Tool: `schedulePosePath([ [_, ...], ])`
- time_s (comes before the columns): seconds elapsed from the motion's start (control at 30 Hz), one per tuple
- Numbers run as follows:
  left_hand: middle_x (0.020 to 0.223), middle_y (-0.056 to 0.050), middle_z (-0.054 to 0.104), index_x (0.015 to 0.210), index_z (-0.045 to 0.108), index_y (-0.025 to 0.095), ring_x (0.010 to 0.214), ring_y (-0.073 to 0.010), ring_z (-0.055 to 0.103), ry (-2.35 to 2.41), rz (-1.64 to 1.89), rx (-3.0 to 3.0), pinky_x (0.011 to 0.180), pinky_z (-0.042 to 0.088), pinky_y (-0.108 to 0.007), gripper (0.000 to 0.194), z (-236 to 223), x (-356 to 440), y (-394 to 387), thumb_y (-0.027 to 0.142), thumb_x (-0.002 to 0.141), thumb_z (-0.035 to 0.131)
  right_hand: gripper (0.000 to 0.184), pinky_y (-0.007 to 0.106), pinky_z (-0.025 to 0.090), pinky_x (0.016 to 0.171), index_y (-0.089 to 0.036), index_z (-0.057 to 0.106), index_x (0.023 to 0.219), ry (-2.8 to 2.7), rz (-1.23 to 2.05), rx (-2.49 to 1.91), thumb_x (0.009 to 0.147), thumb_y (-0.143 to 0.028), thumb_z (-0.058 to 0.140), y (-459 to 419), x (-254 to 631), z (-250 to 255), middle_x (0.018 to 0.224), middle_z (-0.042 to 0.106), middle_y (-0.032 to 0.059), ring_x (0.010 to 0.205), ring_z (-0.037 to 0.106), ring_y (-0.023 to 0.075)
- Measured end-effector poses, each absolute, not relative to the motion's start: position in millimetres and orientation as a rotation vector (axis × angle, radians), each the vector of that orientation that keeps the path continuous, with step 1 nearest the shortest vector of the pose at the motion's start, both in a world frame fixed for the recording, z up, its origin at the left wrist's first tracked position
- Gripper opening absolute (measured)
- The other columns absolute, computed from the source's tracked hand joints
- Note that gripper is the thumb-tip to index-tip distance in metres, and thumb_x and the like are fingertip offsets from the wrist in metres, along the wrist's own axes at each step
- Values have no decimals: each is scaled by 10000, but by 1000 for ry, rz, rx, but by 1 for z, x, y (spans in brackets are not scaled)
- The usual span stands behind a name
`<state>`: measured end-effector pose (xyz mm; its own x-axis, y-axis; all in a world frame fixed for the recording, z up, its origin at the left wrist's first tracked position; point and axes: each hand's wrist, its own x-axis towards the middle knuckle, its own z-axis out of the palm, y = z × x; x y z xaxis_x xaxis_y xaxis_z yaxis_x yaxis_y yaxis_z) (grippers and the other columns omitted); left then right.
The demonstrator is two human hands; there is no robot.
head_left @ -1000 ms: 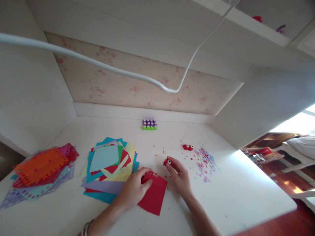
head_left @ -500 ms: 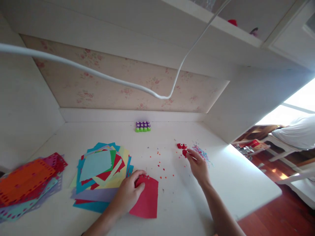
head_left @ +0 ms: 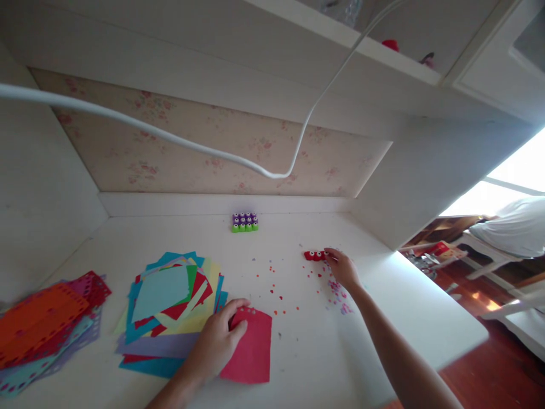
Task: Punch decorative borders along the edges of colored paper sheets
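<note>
My left hand pinches the upper left part of a red sheet of paper between thumb and fingers. A few small holes run along the sheet's top edge. At the right, the fingers of my right hand close on a small red craft punch, partly hidden by the fingertips. That punch stands at the right end of a short row with two more red punches. Small confetti pieces in pink and purple lie beside and below my right hand, and orange-red bits are scattered between my hands.
A pile of coloured paper lies left of my left hand. Further left are punched sheets, orange on top. Purple and green punches stand in a block by the back wall. A white cable hangs across the view.
My right hand has moved the red punch up and right, into line with the two other red punches. Confetti it was covering now shows. My left hand keeps its hold on the red paper.
</note>
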<state>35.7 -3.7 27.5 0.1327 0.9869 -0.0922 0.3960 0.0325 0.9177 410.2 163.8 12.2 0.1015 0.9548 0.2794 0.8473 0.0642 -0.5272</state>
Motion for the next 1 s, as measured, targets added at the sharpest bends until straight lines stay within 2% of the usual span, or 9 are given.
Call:
schedulePosePath([
  [0.17,1260,-60,640,1216,573,230,1170,-220,593,1417,861,1550,1013,445,-362,360,27,35,-4,262,861,520,338,374,511,859,-221,690,1111,-1821,203,-1748,821,-252,520,164,403,14,1061,731,84,964,684,240],
  [0.3,1212,-63,667,1252,538,231,1120,-214,627,1476,888,1655,962,495,-353,373,21,37,-7,264,880,524,373,459,447,969,-212,664,1147,-1820,82,-1672,822,-228,482,153,391,27,1202,663,103,1106,602,266],
  [0.37,1196,-69,673,1269,515,232,1084,-215,647,1520,920,1737,930,522,-353,378,16,39,-9,258,892,529,351,468,428,989,-206,661,1141,-1836,47,-1617,864,-254,451,145,378,34,1173,670,108,1117,587,265],
  [0.5,1222,-71,647,1279,486,243,1123,-216,624,1542,1027,1995,968,510,-378,360,11,41,-12,213,921,512,322,376,500,874,-222,641,1153,-1928,164,-1434,926,-258,415,127,338,41,1032,708,79,953,654,211],
  [0.57,1218,-69,630,1271,488,247,1137,-212,611,1525,1054,2126,983,505,-379,339,12,43,-14,201,936,498,322,334,527,766,-210,631,1156,-1981,336,-1313,925,-219,407,121,315,40,982,705,78,821,673,184],
  [0.67,1259,-82,577,1257,506,244,1152,-217,597,1553,1048,2244,963,524,-370,309,16,44,-16,208,951,478,344,294,535,715,-203,641,1130,-2032,485,-1228,898,-146,395,122,283,35,964,695,70,770,674,158],
  [0.8,1299,-105,530,1183,575,219,1151,-239,588,1641,1028,2337,946,533,-391,248,23,44,-18,227,963,461,396,284,526,828,-218,666,1090,-2070,536,-1245,834,-57,412,142,248,28,1055,693,52,901,672,150],
  [0.9,1154,-90,616,1110,621,218,1053,-254,620,1636,945,2438,919,529,-451,218,31,45,-21,236,960,463,418,291,515,877,-223,672,1087,-2068,565,-1341,781,-31,462,169,226,24,1098,696,45,970,666,163],
  [1.0,1041,-74,664,1089,638,223,937,-253,644,1608,829,2490,858,542,-455,211,36,48,-27,271,937,501,404,327,511,901,-203,642,1164,-2060,566,-1456,799,-90,512,200,207,22,1174,671,80,989,665,195],
])
